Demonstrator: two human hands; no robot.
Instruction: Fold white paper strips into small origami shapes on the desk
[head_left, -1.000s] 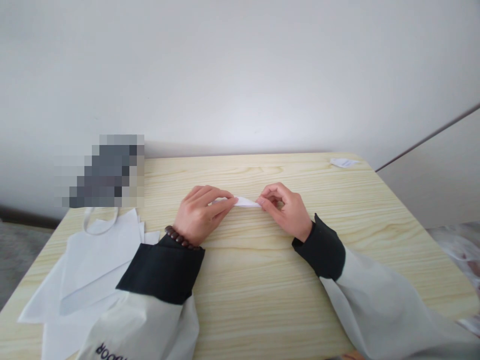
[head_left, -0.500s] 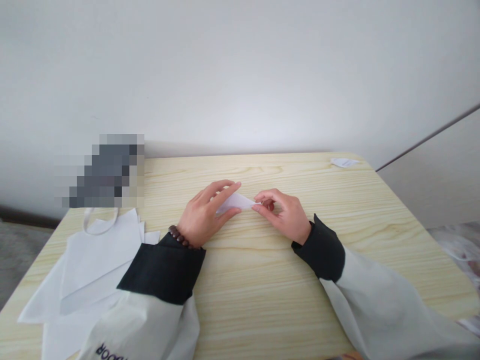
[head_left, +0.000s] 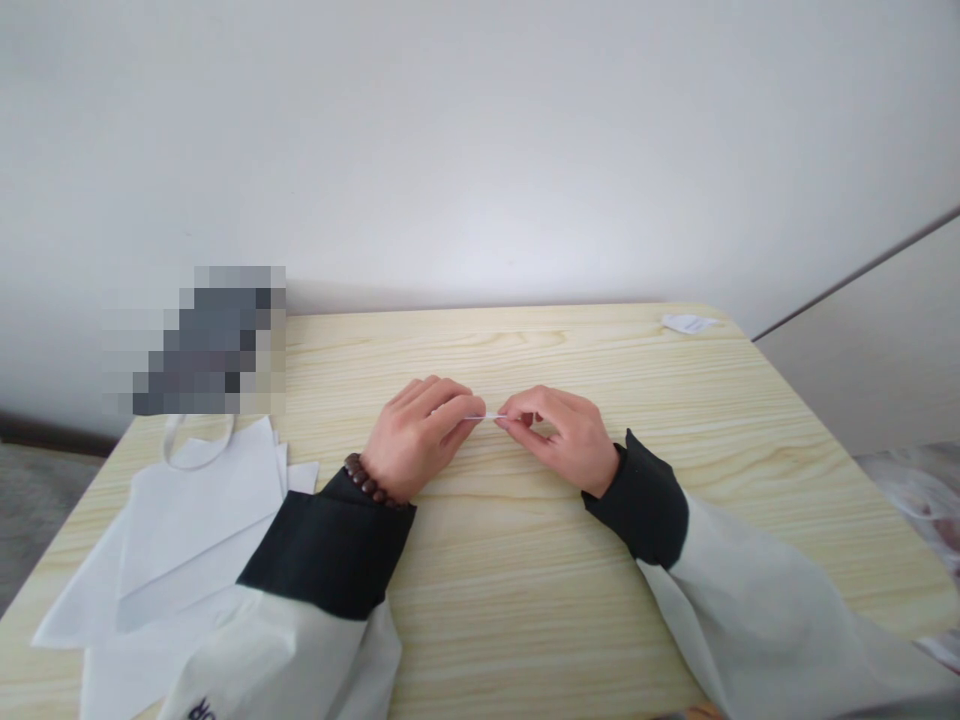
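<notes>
My left hand (head_left: 420, 432) and my right hand (head_left: 559, 436) meet near the middle of the wooden table (head_left: 525, 560), fingertips almost touching. Between them they pinch a small folded white paper (head_left: 486, 415), of which only a thin edge shows. Both hands have curled fingers closed on that paper. A dark bead bracelet sits on my left wrist. Most of the paper is hidden under my fingers.
Several white paper sheets (head_left: 187, 530) lie on the table's left part, with a white loop (head_left: 199, 445) at their far edge. A small white paper scrap (head_left: 688, 323) rests at the far right corner. A blurred dark object (head_left: 206, 345) stands at the far left.
My hands have drawn closer together and lowered. The folded paper, seen as a wider white triangle before, is now flattened to a thin sliver between my fingertips.
</notes>
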